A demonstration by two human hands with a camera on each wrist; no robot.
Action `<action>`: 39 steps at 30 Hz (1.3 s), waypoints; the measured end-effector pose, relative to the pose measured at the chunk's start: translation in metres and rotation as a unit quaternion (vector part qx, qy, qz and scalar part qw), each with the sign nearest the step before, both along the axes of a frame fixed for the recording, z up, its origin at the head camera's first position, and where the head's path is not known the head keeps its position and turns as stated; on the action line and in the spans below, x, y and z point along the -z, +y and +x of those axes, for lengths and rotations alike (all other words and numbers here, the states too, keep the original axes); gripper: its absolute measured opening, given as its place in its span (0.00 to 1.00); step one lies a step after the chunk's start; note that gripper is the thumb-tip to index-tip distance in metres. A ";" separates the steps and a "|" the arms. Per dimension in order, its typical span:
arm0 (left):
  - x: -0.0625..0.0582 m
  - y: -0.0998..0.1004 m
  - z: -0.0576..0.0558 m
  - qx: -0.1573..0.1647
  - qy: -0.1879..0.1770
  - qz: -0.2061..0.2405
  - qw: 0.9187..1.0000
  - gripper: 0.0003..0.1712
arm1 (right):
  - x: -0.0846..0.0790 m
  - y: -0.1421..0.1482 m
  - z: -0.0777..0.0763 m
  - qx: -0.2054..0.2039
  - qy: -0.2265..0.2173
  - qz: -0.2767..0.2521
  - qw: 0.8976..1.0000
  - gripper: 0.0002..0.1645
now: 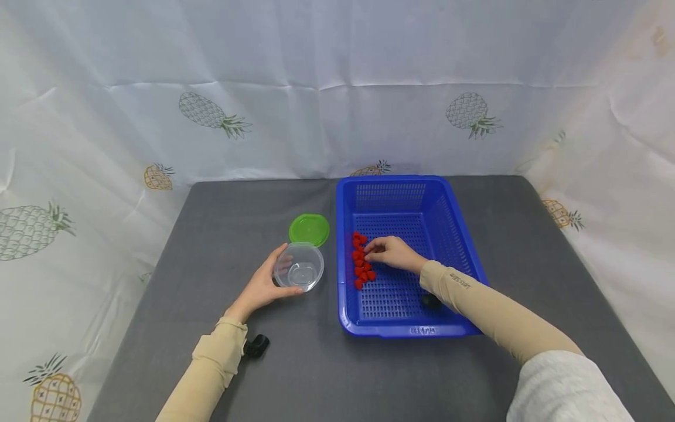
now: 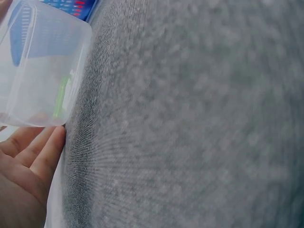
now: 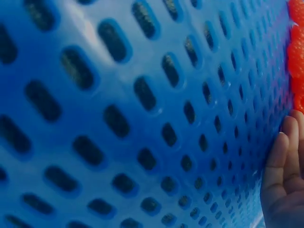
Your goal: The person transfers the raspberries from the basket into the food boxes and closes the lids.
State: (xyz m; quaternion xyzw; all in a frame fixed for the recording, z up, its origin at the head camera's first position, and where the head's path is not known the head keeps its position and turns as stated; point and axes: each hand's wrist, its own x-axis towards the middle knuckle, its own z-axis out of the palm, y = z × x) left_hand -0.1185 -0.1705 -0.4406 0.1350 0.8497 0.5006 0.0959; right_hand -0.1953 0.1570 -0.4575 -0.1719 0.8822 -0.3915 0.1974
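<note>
My left hand (image 1: 262,283) holds a clear plastic bowl (image 1: 299,267) by its sides, thumb at the near side and fingers round the far side. In the left wrist view the bowl's wall (image 2: 45,66) shows close up, above the fingers (image 2: 50,147). Inside the blue basket (image 1: 390,330), my right hand (image 1: 395,253) reaches to a cluster of small red pieces (image 1: 359,256) along the left side. Its fingertips are at the red pieces (image 3: 297,57) in the right wrist view, with a gap between thumb and fingers. The pieces' exact kind is too small to tell.
A round green lid (image 1: 309,229) lies on the grey table (image 1: 316,375) just behind the bowl. The basket has raised, perforated walls. A black wrist device (image 1: 256,346) is by the left sleeve, another (image 1: 431,301) under the right wrist. White pineapple-print cloth (image 1: 327,129) hangs behind.
</note>
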 end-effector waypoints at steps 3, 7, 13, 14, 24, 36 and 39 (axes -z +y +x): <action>0.008 -0.002 -0.003 0.001 0.003 0.008 1.000 0.60 | 0.003 -0.002 -0.001 0.002 0.006 0.002 1.000 0.16; 0.025 -0.007 -0.010 0.002 0.001 0.014 1.000 0.61 | 0.004 -0.004 -0.001 -0.001 0.008 0.003 1.000 0.15; 0.034 -0.012 -0.019 0.015 -0.015 0.021 1.000 0.63 | 0.006 -0.007 -0.003 -0.006 0.038 0.006 0.999 0.13; 0.033 -0.012 -0.020 0.017 -0.017 0.024 0.999 0.63 | 0.006 -0.008 -0.003 -0.008 0.043 0.009 0.999 0.14; 0.034 -0.012 -0.019 0.032 -0.032 0.043 0.998 0.62 | 0.008 -0.007 -0.007 -0.016 0.043 0.019 0.999 0.10; 0.000 -0.007 -0.007 0.040 -0.045 0.019 0.998 0.60 | 0.006 -0.011 -0.004 -0.008 0.038 0.032 0.999 0.12; 0.002 -0.007 -0.008 0.042 -0.043 0.023 0.998 0.59 | 0.004 -0.008 -0.005 -0.016 0.025 0.028 0.999 0.15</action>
